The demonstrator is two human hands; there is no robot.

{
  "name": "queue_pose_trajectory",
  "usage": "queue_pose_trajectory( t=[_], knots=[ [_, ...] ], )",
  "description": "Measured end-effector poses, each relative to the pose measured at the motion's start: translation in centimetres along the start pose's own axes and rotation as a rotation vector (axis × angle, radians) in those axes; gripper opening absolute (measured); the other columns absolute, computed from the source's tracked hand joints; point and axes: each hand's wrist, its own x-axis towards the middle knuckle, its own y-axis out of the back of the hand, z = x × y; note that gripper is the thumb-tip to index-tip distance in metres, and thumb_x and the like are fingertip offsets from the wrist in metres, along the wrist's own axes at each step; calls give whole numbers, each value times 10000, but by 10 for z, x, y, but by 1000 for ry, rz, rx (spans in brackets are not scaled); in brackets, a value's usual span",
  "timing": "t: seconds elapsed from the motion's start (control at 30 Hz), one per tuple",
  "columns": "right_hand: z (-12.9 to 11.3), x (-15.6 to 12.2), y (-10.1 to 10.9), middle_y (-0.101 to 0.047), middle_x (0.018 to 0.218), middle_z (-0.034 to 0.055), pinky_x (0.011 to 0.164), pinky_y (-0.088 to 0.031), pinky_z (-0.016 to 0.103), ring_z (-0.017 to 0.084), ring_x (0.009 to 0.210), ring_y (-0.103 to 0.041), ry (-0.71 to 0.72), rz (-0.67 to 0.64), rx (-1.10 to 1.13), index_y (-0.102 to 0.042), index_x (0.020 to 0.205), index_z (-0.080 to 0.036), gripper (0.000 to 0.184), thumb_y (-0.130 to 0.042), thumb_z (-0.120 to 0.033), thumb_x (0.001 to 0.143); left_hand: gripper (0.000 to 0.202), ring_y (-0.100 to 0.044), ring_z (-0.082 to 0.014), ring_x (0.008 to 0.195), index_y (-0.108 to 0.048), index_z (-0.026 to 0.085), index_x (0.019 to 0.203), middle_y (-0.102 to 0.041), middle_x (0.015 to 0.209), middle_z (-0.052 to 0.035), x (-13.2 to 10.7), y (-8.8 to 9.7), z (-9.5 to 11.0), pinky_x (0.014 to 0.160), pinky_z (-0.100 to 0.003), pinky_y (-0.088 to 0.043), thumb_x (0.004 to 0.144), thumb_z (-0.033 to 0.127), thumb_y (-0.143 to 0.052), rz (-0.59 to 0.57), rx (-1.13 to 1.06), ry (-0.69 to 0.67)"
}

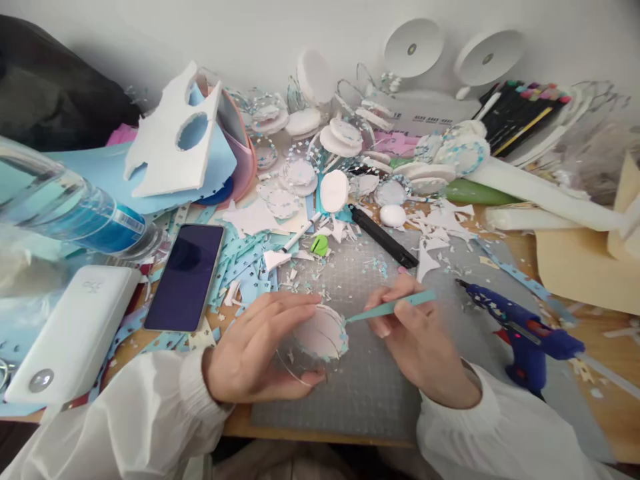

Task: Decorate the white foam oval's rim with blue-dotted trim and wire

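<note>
My left hand grips a round white foam disc between fingers and thumb, tilted above the cutting mat. Small pale blue and white bits line the disc's rim, and thin wire loops stick out near my thumb. In my right hand is a pair of teal tweezers, pinched by thumb and fingers. Its tip points left and meets or nearly meets the disc's right rim; contact is too fine to tell.
A blue glue gun lies at right. Ahead are a black cutter, a green piece and several decorated discs. Leftward lie a phone, a power bank and a water bottle. Paper scraps cover the table.
</note>
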Motion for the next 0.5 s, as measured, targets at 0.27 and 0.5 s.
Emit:
queue_pose_trajectory(
  t=[0.27,0.5],
  knots=[
    [2,1,1,-665,704,-31,489,-421,214,76,506,-510,-35,53,-49,-618,797,-234,179,-711,-378,848,784,-685,-282,1070,-445,118,1383,-691,1183,-199,-2,-3,-1,866,-403,-599,709,283,-810,14,-3,16],
    [2,1,1,-707,777,-15,503,-461,214,72,524,-547,29,57,-70,-655,822,-239,123,-734,-332,836,778,-687,-283,1062,-450,137,1365,-689,1184,-197,-3,-4,0,853,-409,-595,704,314,-822,19,36,29]
  ],
)
